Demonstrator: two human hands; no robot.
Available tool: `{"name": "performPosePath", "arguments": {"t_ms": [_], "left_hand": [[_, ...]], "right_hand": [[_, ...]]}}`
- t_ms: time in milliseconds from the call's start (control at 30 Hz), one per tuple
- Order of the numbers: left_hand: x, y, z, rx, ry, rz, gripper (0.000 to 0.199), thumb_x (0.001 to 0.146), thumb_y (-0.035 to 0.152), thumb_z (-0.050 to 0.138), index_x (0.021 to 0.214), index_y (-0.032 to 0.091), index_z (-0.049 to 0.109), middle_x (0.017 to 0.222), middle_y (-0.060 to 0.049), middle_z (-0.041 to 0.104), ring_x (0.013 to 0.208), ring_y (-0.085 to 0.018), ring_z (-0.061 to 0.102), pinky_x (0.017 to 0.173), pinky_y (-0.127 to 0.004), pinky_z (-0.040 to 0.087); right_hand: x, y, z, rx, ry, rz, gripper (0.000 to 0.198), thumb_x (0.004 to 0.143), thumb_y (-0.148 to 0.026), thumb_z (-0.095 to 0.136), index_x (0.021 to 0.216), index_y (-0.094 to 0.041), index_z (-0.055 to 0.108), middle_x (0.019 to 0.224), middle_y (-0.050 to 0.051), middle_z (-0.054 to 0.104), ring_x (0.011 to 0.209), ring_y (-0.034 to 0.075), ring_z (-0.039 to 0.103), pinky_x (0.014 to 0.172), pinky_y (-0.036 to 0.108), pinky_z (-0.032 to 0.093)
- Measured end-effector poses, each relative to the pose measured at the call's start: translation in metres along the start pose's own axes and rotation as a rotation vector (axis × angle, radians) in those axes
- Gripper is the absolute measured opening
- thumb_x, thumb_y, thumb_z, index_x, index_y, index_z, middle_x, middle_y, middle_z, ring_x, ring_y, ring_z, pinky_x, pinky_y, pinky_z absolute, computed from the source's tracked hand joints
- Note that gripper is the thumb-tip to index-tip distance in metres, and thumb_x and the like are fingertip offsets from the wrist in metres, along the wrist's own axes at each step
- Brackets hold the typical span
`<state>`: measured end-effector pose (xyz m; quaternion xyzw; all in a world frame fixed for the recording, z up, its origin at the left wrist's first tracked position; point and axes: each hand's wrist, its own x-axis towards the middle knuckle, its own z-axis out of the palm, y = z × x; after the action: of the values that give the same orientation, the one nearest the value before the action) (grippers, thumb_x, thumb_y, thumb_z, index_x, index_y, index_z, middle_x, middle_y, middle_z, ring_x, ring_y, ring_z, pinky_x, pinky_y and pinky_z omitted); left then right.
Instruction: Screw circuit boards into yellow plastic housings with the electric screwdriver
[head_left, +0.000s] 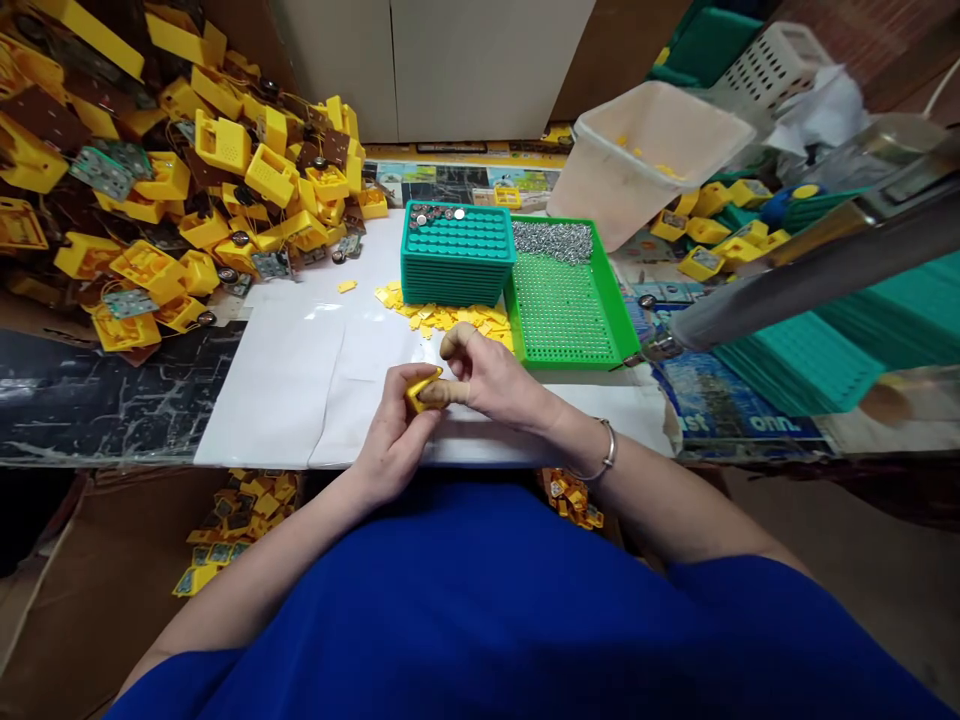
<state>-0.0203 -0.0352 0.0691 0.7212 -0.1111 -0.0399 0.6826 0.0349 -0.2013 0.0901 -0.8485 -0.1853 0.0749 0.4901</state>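
My left hand point(397, 430) is closed around a small yellow plastic casing point(421, 388), held just above the white work surface near its front edge. My right hand point(495, 380) comes in from the right, with tan covers on two fingertips. One covered digit reaches into the casing; the other is bent above it, apart from the first. What lies inside the casing is hidden by that digit. Beyond my hands are small flat yellow pieces point(469, 322), scattered in front of a stack of teal trays point(456, 275). Several small round metal-faced parts point(439, 215) lie on the top tray.
A green perforated basket point(626, 320) holds small silvery metal parts point(551, 240). Yellow casings with wires and circuit boards point(225, 145) are heaped at left. A translucent bin point(652, 150) stands behind right; a grey cylindrical tool point(780, 285) juts in from the right.
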Motion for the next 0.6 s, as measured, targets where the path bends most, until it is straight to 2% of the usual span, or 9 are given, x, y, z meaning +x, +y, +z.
{"name": "performPosePath", "arguments": {"t_ms": [33,100,167,267,333,367,467,600], "left_hand": [[0.0,0.001,-0.002,-0.053,-0.014,-0.046,0.03,0.087,0.025,0.06,0.115,0.022,0.052,0.114,-0.005,0.057,0.102,-0.018,0.056,0.093,-0.033,0.046],[0.001,0.003,-0.006,-0.211,-0.022,-0.151,0.026,0.087,0.029,0.062,0.111,0.022,0.056,0.112,-0.004,0.061,0.099,-0.018,0.061,0.091,-0.034,0.049],[0.003,0.006,-0.009,-0.367,-0.002,-0.247,0.025,0.087,0.033,0.062,0.109,0.022,0.057,0.111,-0.005,0.065,0.096,-0.019,0.066,0.086,-0.035,0.054],[0.004,0.008,-0.013,-0.461,-0.007,-0.354,0.024,0.085,0.033,0.064,0.105,0.019,0.059,0.101,-0.006,0.071,0.089,-0.021,0.071,0.073,-0.032,0.057],[0.003,0.009,-0.014,-0.462,-0.041,-0.392,0.023,0.084,0.032,0.066,0.1,0.017,0.061,0.095,-0.007,0.073,0.083,-0.021,0.072,0.064,-0.029,0.056],[0.003,0.009,-0.015,-0.46,-0.049,-0.399,0.022,0.083,0.032,0.066,0.099,0.017,0.061,0.093,-0.007,0.073,0.081,-0.021,0.072,0.061,-0.027,0.056],[0.004,0.01,-0.016,-0.494,-0.045,-0.403,0.025,0.081,0.031,0.068,0.099,0.017,0.06,0.092,-0.007,0.074,0.079,-0.021,0.073,0.059,-0.026,0.055],[0.008,0.012,-0.016,-0.556,-0.005,-0.392,0.026,0.079,0.029,0.07,0.1,0.016,0.06,0.1,-0.008,0.074,0.085,-0.022,0.073,0.068,-0.031,0.058]], "right_hand": [[0.003,0.001,-0.004,0.014,-0.071,0.028,0.05,0.07,-0.059,0.077,0.085,-0.018,0.052,0.067,-0.006,0.051,0.06,0.01,0.047,0.057,0.024,0.036],[0.013,0.001,-0.012,0.024,-0.201,0.013,0.049,0.078,-0.064,0.067,0.085,-0.017,0.056,0.071,-0.003,0.057,0.064,0.011,0.052,0.06,0.024,0.038],[0.027,-0.002,-0.02,-0.091,-0.198,-0.064,0.042,0.093,-0.055,0.053,0.09,-0.015,0.063,0.083,0.003,0.065,0.076,0.014,0.058,0.067,0.025,0.041],[0.051,-0.009,-0.024,-0.632,-0.081,-0.119,0.03,0.1,-0.031,0.043,0.109,-0.016,0.068,0.105,0.009,0.068,0.091,0.019,0.062,0.07,0.029,0.039],[0.064,-0.014,-0.021,-0.949,-0.119,-0.112,0.031,0.098,-0.02,0.042,0.113,-0.019,0.069,0.109,0.011,0.067,0.089,0.022,0.064,0.065,0.031,0.035],[0.069,-0.015,-0.019,-1.037,-0.163,-0.114,0.032,0.097,-0.017,0.042,0.112,-0.019,0.069,0.109,0.012,0.067,0.087,0.023,0.065,0.063,0.031,0.034],[0.077,-0.017,-0.014,-1.126,-0.247,-0.136,0.033,0.095,-0.013,0.04,0.11,-0.017,0.07,0.107,0.014,0.067,0.086,0.025,0.066,0.059,0.032,0.032],[0.076,-0.012,-0.015,-1.12,-0.218,-0.139,0.027,0.095,-0.015,0.045,0.106,-0.017,0.069,0.109,0.014,0.067,0.086,0.026,0.066,0.057,0.032,0.031]]}}
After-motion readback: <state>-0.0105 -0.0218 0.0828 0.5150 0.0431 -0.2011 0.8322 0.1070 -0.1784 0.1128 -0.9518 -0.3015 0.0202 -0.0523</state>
